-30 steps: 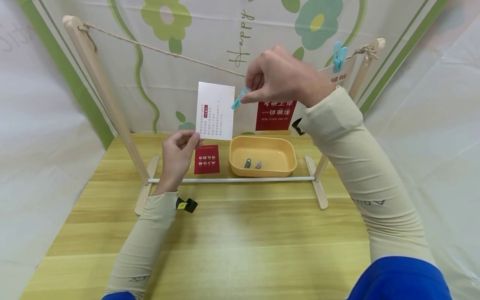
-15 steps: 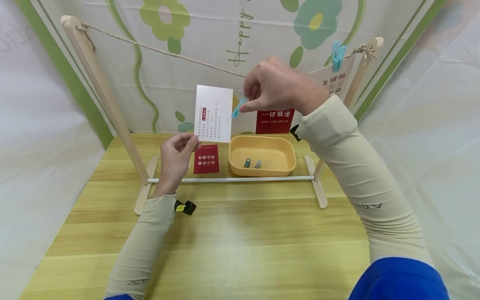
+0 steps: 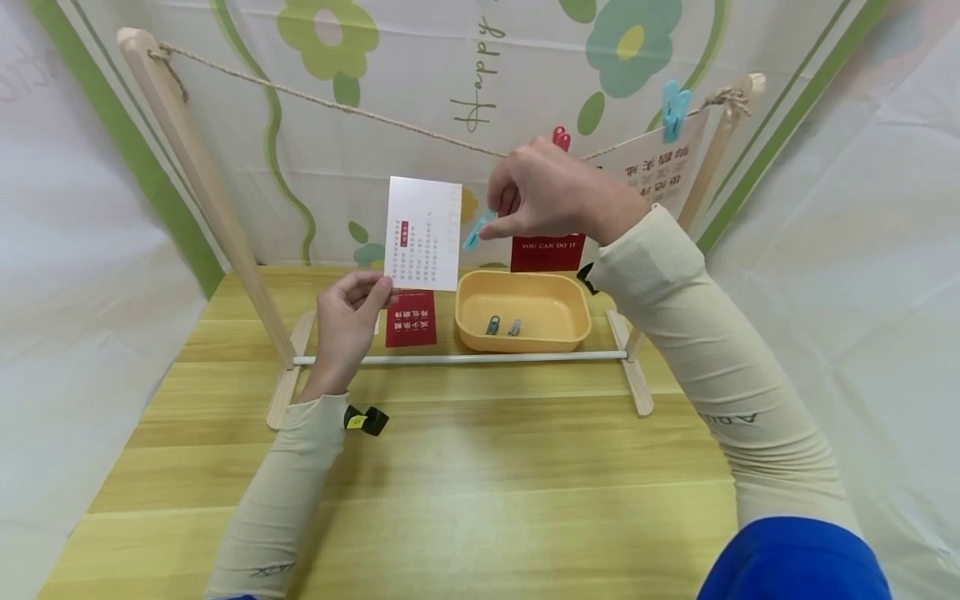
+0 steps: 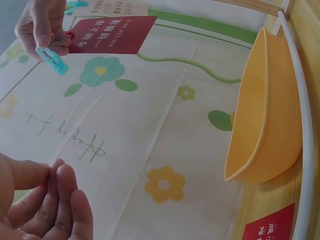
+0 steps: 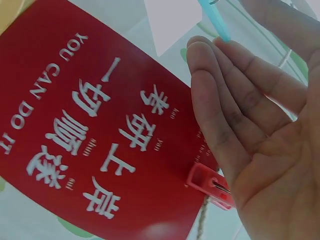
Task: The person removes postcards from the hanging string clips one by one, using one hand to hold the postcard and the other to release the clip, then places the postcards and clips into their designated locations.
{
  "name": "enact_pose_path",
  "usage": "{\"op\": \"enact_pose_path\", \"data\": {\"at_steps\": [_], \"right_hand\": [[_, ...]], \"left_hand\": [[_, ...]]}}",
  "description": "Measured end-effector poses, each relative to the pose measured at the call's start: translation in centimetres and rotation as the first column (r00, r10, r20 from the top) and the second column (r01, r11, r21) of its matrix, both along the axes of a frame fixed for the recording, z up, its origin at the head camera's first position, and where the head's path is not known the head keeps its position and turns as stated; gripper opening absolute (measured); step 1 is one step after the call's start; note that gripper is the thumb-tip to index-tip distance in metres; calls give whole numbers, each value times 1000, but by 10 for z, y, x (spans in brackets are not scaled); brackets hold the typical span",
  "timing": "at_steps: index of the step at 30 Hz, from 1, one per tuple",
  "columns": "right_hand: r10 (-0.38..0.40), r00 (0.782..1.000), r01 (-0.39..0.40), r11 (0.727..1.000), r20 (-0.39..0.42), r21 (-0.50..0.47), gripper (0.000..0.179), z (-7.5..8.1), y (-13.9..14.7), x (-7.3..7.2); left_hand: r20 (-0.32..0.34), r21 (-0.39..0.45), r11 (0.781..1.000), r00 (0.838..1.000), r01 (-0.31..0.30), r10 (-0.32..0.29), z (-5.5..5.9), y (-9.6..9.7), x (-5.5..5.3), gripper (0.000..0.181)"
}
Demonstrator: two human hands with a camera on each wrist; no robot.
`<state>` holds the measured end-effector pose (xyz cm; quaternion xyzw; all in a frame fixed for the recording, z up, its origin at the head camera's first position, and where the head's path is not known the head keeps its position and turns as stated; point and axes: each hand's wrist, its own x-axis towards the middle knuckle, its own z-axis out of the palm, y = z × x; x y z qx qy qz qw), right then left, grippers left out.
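Observation:
My left hand [image 3: 351, 321] pinches a white printed card [image 3: 423, 233] by its lower left corner, holding it up under the rope; the left wrist view shows it almost edge-on. My right hand [image 3: 555, 192] pinches a light blue clothespin [image 3: 477, 231] between thumb and fingers, just right of the card and apart from it. Behind the right hand, a red card [image 5: 90, 120] hangs from the twine rope [image 3: 330, 102] by a red clothespin [image 5: 210, 185]. Another blue clothespin [image 3: 675, 112] holds a pale printed card [image 3: 660, 167] near the right post.
A yellow tray [image 3: 522, 337] with a couple of small clips stands behind the white crossbar [image 3: 457, 359]. Another red card [image 3: 411, 319] lies on the table left of it. Wooden posts [image 3: 202, 183] carry the rope at either side. A flowered cloth [image 3: 420, 50] hangs behind.
Both hands have lowered slightly, the card and the blue clothespin with them. The red clothespin on the rope has come into sight above the right hand.

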<state>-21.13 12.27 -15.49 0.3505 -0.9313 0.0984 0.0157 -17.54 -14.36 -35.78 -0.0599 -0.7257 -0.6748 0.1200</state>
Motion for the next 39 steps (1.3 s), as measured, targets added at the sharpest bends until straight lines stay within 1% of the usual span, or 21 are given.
{"op": "enact_pose_path", "data": {"at_steps": [6,11,16,21,23,30,39], "right_hand": [[7,1000,-7,1000,8,-1,22,-8,2,0],[-1,999,1,1000,38,13,22,-15,4,-1],[-4,999,3,1000,52,15,22,-25,8,-1],[-8,996,9,1000,87,-11,22,-39,14,-2],[-8,995,11,1000,102,-25,22,-44,15,-1],[13,992,-6,998,122,-57,21,-57,17,-1],[14,990,-4,998,144,-68,21,-74,21,-4]], "left_hand": [[30,-4,1000,1000,-3,3,-2,-1,4,33],[46,-6,1000,999,-4,4,-5,-3,8,33],[66,-10,1000,998,-17,18,-10,-7,12,35],[104,-37,999,994,-25,28,-18,-11,15,37],[110,-45,999,993,-26,31,-20,-12,16,38],[139,-45,999,990,-23,29,-24,-15,20,36],[167,-58,998,986,-15,25,-34,-21,28,36]]}}
